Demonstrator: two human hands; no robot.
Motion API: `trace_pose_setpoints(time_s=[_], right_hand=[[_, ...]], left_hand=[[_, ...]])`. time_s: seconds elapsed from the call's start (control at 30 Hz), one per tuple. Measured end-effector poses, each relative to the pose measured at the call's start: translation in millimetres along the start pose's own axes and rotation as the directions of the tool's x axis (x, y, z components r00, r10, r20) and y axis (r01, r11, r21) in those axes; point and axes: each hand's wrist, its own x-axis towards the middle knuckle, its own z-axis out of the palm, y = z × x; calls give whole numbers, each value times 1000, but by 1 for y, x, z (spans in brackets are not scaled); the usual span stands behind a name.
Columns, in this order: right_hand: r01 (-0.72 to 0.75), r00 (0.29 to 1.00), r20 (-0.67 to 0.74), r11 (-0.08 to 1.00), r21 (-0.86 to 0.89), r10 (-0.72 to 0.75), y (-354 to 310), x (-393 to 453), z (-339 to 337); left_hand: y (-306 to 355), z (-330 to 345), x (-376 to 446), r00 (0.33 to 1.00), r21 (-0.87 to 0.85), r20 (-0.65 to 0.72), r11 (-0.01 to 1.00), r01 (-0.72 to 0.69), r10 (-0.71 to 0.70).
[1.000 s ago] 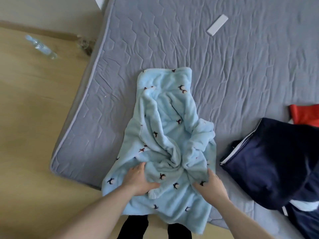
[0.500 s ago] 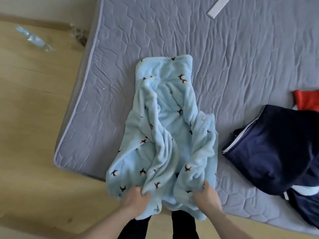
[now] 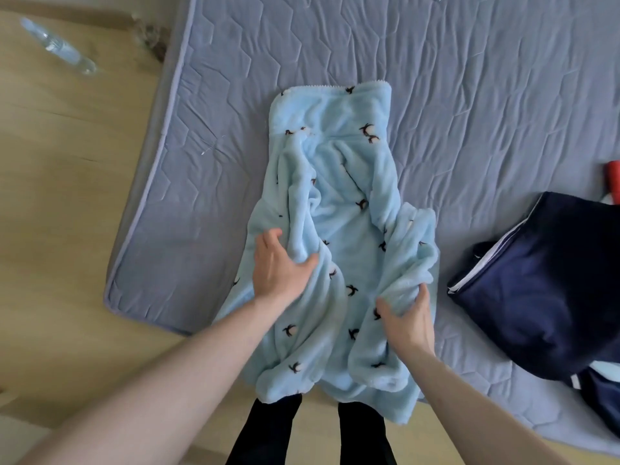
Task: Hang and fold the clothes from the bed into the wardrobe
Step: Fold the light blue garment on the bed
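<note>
Starting at the far left, a clear plastic bottle [image 3: 58,47] lies on the wooden floor [image 3: 60,203], well apart from the bed [image 3: 469,95], whose quilted grey mattress fills most of the view. The pale blue fleece garment [image 3: 339,236] with small dark bird prints lies on the mattress near its front corner, its long axis running straight away from the person, one straight hemmed end at the far side and the near end hanging off the bed edge above the person's dark-trousered legs [image 3: 268,437].

The left hand [image 3: 280,266] sits on the garment's left side about midway along it, thumb and fingers curled round a raised ridge of fleece, so its grip is closed on the cloth. The right hand [image 3: 407,317] is lower and nearer the body, on the right side, its grip pinching a bunched fold of the same garment. Both hands are on the cloth, so neither has to reach; the left is farther up the long axis, the right closer to the hanging end.

The middle of the fleece between the hands looks fairly flat while both side edges are rumpled inward. I judge this as spreading or a lengthwise fold in progress, and the next move likely depends on drawing each side across that long axis evenly.

To the right, a dark navy garment [image 3: 543,290] is heaped just beside the fleece, and a sliver of red cloth [image 3: 614,182] shows at the frame edge.
</note>
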Motion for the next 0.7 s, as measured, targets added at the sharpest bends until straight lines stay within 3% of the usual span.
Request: trace_pose_setpoints(time_s=[0.1, 0.23, 0.37, 0.47, 0.6, 0.7], right_hand=[[29, 993, 112, 998, -52, -23, -16, 9, 7], [122, 961, 269, 972, -202, -65, -8, 9, 16], [128, 938, 346, 916, -380, 13, 14, 15, 18], [43, 974, 223, 950, -309, 28, 11, 20, 11], [-54, 996, -86, 975, -214, 36, 17, 38, -6], [-187, 977, -135, 971, -151, 167, 24, 42, -14]], left_hand=[[26, 2, 45, 996, -76, -4, 993, 93, -93], [31, -4, 79, 985, 8, 82, 988, 155, -155], [0, -19, 88, 901, -124, 206, 903, 412, -383], [-39, -38, 82, 843, -232, 284, 820, 523, -457], [-84, -54, 75, 930, -269, 173, 893, 362, -325], [-121, -58, 55, 938, -226, 221, 921, 317, -269]])
